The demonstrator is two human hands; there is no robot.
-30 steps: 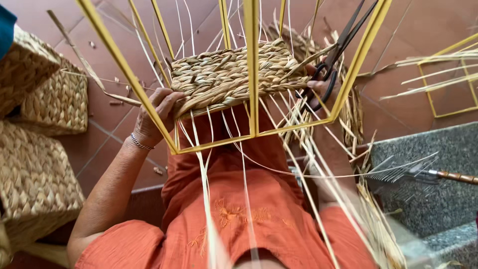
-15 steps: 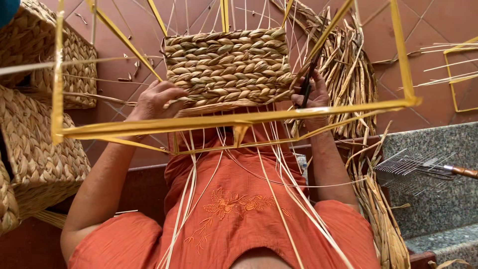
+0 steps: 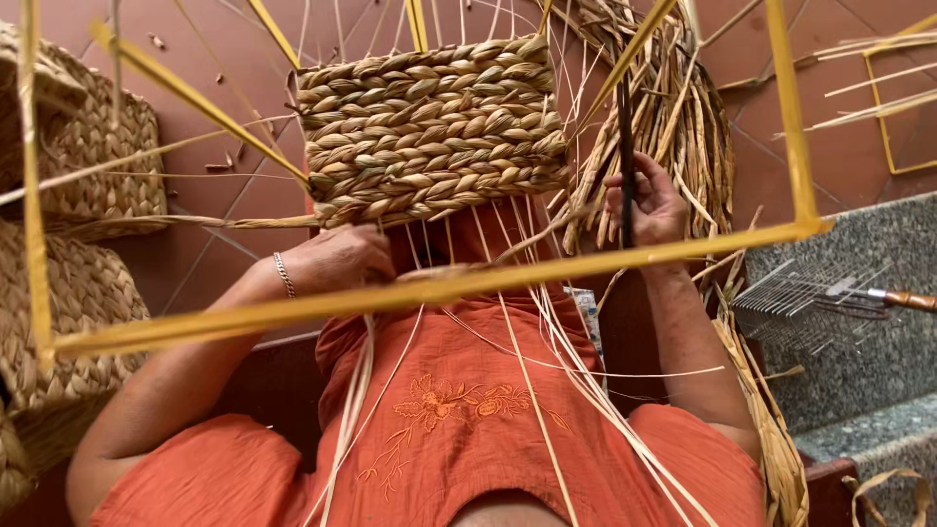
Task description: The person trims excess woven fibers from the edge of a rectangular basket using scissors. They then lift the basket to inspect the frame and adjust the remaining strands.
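Terracotta floor tiles (image 3: 210, 107) fill the background, littered with cut scraps of fibre.

Left hand (image 3: 337, 259): fingers curled together at the lower edge of the woven panel (image 3: 429, 127), pinching the working strand where the braid ends; a silver bracelet (image 3: 283, 275) sits on the wrist. Right hand (image 3: 649, 205): fingers closed round a dark slim tool (image 3: 625, 146), probably scissors, held upright at 3 o'clock of the panel. Whether its blades are parted I cannot tell.

Woven panel sits at 12 o'clock from the hands, inside a yellow wire frame (image 3: 439, 288) resting on the lap. Judgement: roughly six or seven braided rows are laid, filling only one section of one face. Bare pale warp strands (image 3: 547, 342) hang loose from the panel's lower edge across the orange shirt (image 3: 459, 429), unwoven. The remaining frame faces show open wire, so most of the weaving looks left to do.

Around:
- finished woven baskets (image 3: 78, 283) stacked at 9 o'clock, touching one another
- bundle of raw dried fibre (image 3: 683, 117) at 1 to 3 o'clock, just behind the right hand
- metal rake-like comb (image 3: 800, 307) with a wooden handle at 4 o'clock on a grey stone ledge (image 3: 878, 371)
- another empty yellow frame (image 3: 893, 107) at 2 o'clock on the tiles

In the way: frame bars cross in front of both hands, and the trailing strands tangle near the right forearm.
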